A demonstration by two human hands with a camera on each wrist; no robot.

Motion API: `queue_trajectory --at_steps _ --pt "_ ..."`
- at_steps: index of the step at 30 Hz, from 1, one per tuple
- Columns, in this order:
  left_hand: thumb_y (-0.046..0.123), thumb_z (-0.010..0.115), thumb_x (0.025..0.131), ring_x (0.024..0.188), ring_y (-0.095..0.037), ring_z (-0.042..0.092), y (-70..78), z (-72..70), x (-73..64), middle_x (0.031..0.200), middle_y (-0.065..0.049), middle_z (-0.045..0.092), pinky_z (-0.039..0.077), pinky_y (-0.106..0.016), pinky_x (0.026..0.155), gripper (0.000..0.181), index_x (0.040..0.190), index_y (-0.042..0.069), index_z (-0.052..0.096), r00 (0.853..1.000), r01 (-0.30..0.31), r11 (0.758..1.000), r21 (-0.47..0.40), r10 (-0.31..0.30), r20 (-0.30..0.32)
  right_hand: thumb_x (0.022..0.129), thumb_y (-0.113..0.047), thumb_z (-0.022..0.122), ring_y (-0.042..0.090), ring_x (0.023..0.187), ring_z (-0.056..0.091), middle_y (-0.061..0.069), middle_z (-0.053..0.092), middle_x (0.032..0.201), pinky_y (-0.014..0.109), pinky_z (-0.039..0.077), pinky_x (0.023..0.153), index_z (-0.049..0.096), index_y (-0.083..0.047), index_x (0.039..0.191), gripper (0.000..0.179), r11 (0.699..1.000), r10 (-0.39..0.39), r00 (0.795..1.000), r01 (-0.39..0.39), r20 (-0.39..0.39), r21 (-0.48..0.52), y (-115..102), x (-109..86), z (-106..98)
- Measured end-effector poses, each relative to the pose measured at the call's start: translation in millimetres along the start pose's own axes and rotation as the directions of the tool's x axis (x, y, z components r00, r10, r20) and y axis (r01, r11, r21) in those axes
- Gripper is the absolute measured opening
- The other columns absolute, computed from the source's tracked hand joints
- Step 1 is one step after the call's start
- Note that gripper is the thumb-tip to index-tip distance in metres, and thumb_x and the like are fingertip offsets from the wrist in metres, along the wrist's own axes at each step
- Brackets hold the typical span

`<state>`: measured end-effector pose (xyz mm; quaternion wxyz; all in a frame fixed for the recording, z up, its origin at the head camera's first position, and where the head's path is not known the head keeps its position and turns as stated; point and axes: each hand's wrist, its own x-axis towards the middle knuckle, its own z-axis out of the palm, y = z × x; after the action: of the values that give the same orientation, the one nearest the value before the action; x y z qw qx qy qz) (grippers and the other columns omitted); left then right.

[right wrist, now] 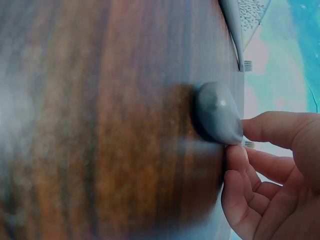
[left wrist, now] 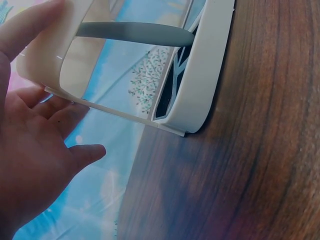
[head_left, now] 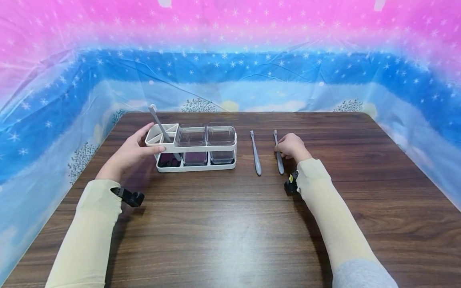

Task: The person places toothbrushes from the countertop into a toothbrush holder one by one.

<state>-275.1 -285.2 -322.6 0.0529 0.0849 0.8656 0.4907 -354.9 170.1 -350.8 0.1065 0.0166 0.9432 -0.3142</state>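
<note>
A white toothbrush holder (head_left: pixel 196 169) stands left of the middle of the table, two clear cups (head_left: pixel 221 136) in its right slots. One grey toothbrush (head_left: pixel 158 122) leans in its divided left compartment, handle end down at the base. My left hand (head_left: pixel 126 156) grips that end of the holder, thumb on the front rim and fingers behind. Two more grey toothbrushes lie right of the holder, heads pointing away. My right hand (head_left: pixel 293 146) pinches the rightmost toothbrush (head_left: pixel 280 165) between thumb and fingers. The other toothbrush (head_left: pixel 256 156) lies just left of it.
The brown wood-grain table (head_left: pixel 230 224) ends at a far edge, against a pink and blue patterned cloth (head_left: pixel 230 68) that hangs at the back and sides. Black wrist cameras (head_left: pixel 129 197) sit on both forearms, low over the tabletop.
</note>
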Motion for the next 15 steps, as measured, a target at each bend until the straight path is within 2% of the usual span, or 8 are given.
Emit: queue_trajectory --at_steps 7,15 --pt "0.025 0.066 0.092 0.132 -0.032 0.036 -1.0 0.1 0.6 0.151 -0.022 0.029 0.033 -0.048 0.104 0.093 0.157 0.019 -0.001 1.0 0.001 1.0 0.003 -0.001 -0.003 0.093 -0.017 0.059 0.012 0.058 0.056 0.003 0.06 0.064 0.028 0.053 0.06 0.069 0.003 0.105 0.025 0.999 -0.003 1.0 0.003 -0.004 0.038 2.2 0.7 -1.1" --pt "0.024 0.066 0.092 0.134 -0.033 0.033 -1.6 -0.2 1.0 0.152 -0.022 0.027 0.033 -0.049 0.105 0.093 0.157 0.018 -0.001 1.0 -0.003 1.0 -0.001 0.003 -0.002 0.093 -0.017 0.057 0.012 0.056 0.054 0.004 0.062 0.067 0.026 0.049 0.058 0.067 0.006 0.109 0.03 0.994 0.001 1.0 0.0 -0.005 0.105 3.6 -2.0 -7.8"
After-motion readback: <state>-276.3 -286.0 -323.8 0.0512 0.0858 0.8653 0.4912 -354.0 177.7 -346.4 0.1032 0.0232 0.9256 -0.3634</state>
